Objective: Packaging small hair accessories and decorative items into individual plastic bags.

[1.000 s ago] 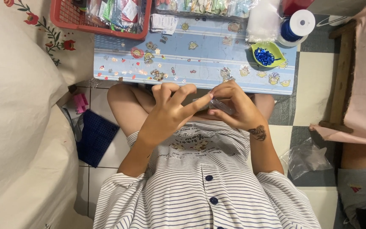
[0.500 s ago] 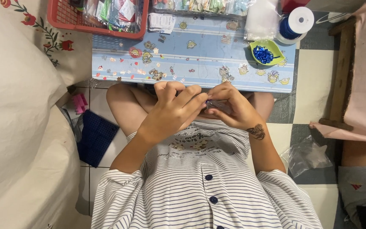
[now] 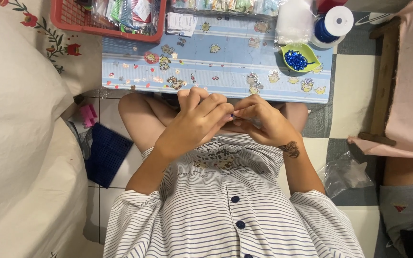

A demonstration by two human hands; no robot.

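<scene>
Both hands meet at frame centre, over the lap: the left hand and right hand pinch one tiny, hard-to-make-out piece between fingertips, apparently fitting it together. Above, the pale-blue sticker-covered bench carries a green leaf-shaped dish of glossy blue beads.

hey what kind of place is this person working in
Probably a home, with the person sitting on a tiled floor at a low blue table set up for small craft work. A red basket of packets, a green dish of blue beads and a thread spool sit on it.
</scene>
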